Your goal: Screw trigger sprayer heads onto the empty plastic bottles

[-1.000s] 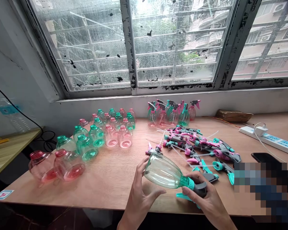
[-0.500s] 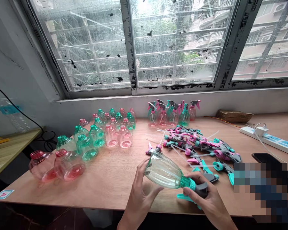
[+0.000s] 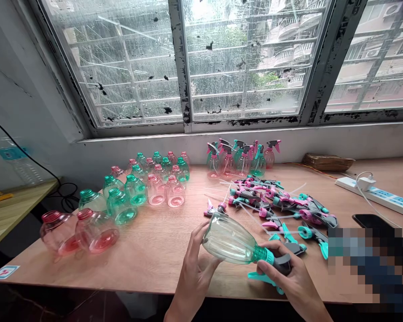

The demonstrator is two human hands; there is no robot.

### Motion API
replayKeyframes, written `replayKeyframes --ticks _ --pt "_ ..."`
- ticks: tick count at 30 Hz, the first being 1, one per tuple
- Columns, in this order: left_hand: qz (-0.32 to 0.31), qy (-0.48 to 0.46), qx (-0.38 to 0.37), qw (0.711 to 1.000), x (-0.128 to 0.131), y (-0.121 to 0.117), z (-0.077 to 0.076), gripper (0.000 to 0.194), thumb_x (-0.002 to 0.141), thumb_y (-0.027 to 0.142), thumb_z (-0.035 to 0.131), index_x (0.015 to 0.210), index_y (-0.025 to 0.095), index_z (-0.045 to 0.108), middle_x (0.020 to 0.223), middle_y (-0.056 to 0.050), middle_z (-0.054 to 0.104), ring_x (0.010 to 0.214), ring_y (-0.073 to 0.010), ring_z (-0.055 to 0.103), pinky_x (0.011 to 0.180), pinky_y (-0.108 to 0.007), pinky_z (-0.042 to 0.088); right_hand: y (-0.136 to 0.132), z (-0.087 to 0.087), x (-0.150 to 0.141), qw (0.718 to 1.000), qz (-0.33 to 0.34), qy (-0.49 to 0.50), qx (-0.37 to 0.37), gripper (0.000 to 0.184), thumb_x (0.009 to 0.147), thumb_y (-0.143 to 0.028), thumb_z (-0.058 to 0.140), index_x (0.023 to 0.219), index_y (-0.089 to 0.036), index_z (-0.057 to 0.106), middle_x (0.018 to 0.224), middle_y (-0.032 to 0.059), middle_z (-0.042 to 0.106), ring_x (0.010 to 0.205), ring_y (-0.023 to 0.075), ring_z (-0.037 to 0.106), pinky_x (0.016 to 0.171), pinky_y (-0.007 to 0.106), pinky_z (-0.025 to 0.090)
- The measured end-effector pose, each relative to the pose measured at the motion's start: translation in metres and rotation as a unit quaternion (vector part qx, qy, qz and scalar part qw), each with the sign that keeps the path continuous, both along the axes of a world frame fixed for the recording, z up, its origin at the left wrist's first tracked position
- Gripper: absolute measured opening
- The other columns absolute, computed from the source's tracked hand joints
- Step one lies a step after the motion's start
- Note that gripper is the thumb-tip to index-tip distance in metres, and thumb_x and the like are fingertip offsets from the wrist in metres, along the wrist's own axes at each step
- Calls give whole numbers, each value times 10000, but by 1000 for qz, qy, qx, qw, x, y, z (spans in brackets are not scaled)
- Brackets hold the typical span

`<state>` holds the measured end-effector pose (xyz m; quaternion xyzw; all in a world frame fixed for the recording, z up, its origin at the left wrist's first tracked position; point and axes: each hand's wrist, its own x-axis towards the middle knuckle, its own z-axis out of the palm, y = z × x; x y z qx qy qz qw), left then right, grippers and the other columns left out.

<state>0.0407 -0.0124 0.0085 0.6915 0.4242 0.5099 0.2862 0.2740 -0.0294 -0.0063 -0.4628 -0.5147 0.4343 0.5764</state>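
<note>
A clear green spray bottle (image 3: 230, 239) lies tilted on its side in the air between my hands, its base to the left and its neck to the right. Fingers of my left hand (image 3: 198, 264) are curled round the base end. My right hand (image 3: 289, 273) grips the turquoise collar and grey spray head (image 3: 282, 264) at the neck, thumb on the collar. Below it the turquoise trigger (image 3: 262, 277) sticks out to the left. Just beyond the bottle, a heap of loose pink, turquoise and grey spray heads (image 3: 272, 201) with thin tubes covers the table.
Several open pink and green bottles (image 3: 124, 203) stand in rows at the left. Bottles with spray heads (image 3: 243, 161) stand by the wall. At the right are a white power strip (image 3: 383, 197), a black phone (image 3: 372, 220) and a brown block (image 3: 328, 163).
My left thumb has shifted slightly left and down along the bottle. The bottle has turned a little about its length; otherwise the scene looks the same.
</note>
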Motion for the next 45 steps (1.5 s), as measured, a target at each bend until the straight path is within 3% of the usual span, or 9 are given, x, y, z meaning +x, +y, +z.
replayKeyframes --ticks 5,10,17,22,26,33,38,45 --pt "-1 11 -15 1000 1 -3 1 696 856 377 778 1448 361 413 1480 -87 496 1404 -332 448 1153 -509 367 0 2 0 1000 -5 -11 0 315 789 -468 803 968 -230 697 618 -28 687 611 201 657 575 264 512" --pt "-11 -8 -41 999 2 -3 4 597 930 401 688 1458 355 413 1478 -93 511 1395 -324 466 1167 -523 346 0 3 -1 1000 -4 -8 6 313 788 -467 805 978 -238 707 676 -34 678 626 187 650 587 252 513" --pt "-2 5 -1 1000 0 -1 -1 514 984 354 600 1468 383 431 1501 -73 481 1428 -315 427 1171 -509 368 0 0 0 1000 10 15 1 306 810 -452 798 998 -240 683 668 -37 679 636 182 665 601 248 527" --pt "-2 -11 -11 1000 1 -5 1 656 870 441 748 1451 346 457 1508 -94 484 1423 -348 430 1162 -507 369 1 -1 0 1000 5 -6 8 308 805 -453 800 993 -238 687 685 -36 672 630 180 647 595 259 507" --pt "-11 -65 -24 998 1 -5 2 539 942 509 622 1426 316 485 1546 -111 456 1447 -347 403 1149 -500 382 1 0 -1 1000 2 -10 13 318 784 -465 810 981 -238 707 693 -37 664 625 174 626 575 249 499" --pt "-11 -35 -3 999 -1 -3 6 444 987 384 588 1423 338 521 1534 -73 480 1460 -315 386 1203 -500 323 1 1 -1 1000 1 10 2 340 792 -489 797 995 -241 682 660 -28 669 615 192 650 578 263 535" --pt "-26 -45 -24 998 1 -4 8 444 992 333 583 1429 364 511 1530 -63 466 1458 -312 383 1033 -411 529 1 1 -1 999 0 33 -5 364 780 -490 809 998 -238 663 666 -23 668 617 202 658 585 283 547" --pt "-10 -24 -25 999 1 -5 8 553 912 401 709 1417 331 494 1489 -90 506 1400 -336 458 1177 -511 346 1 3 -1 1000 6 22 6 319 806 -461 799 1002 -253 657 684 -41 668 623 178 651 589 246 525"
